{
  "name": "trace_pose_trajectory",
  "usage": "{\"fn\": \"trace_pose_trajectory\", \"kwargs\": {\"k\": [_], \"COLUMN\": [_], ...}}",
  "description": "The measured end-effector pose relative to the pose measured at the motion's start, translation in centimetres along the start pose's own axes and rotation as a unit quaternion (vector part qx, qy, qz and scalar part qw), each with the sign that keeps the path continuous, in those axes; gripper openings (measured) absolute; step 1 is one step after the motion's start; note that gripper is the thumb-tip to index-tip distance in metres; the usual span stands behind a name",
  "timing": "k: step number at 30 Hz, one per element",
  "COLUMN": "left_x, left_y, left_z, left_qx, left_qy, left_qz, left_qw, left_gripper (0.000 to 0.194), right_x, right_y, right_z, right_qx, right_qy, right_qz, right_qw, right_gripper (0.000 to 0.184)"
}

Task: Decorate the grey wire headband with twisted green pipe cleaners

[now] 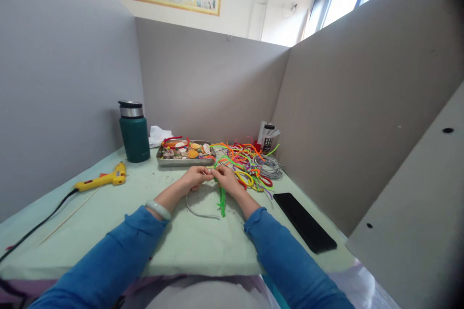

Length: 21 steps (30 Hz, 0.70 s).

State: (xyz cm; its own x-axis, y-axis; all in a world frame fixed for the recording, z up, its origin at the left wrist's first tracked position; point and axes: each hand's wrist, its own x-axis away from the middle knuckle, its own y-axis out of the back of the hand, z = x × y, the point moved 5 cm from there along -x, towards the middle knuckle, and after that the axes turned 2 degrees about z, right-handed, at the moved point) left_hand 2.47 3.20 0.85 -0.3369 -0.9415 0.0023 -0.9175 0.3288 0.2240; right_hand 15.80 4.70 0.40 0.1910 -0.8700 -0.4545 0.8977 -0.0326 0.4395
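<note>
My left hand and my right hand meet over the middle of the table, fingertips almost touching in a pinch. A bright green fuzzy pipe cleaner piece hangs below my right hand's fingers, its upper part hidden by them. From under my left hand a thin grey strand curves down onto the cloth; it appears to be held there. The exact spot where the fingertips join is too small to make out.
Behind my hands stand a metal tray of shells and a tangle of coloured pipe cleaners. A green bottle and yellow glue gun with a thin stick are left. A black phone lies right. Grey partitions enclose the table.
</note>
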Motion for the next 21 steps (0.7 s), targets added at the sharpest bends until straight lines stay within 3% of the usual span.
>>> {"fn": "trace_pose_trajectory", "kwargs": {"k": [12,21], "left_x": [0.39,0.54], "left_y": [-0.42,-0.47], "left_z": [-0.38,-0.53], "left_qx": [0.013,0.022], "left_qy": [-0.001,0.018], "left_qz": [0.029,0.015], "left_qw": [0.999,0.999], "left_gripper": [0.035,0.032], "right_x": [-0.15,-0.09], "right_y": [0.04,0.05], "right_z": [-0.33,-0.28], "right_qx": [-0.015,-0.027], "right_qy": [-0.022,-0.022], "right_qz": [-0.004,-0.005], "right_qw": [1.000,0.999], "right_gripper": [0.029,0.028]}}
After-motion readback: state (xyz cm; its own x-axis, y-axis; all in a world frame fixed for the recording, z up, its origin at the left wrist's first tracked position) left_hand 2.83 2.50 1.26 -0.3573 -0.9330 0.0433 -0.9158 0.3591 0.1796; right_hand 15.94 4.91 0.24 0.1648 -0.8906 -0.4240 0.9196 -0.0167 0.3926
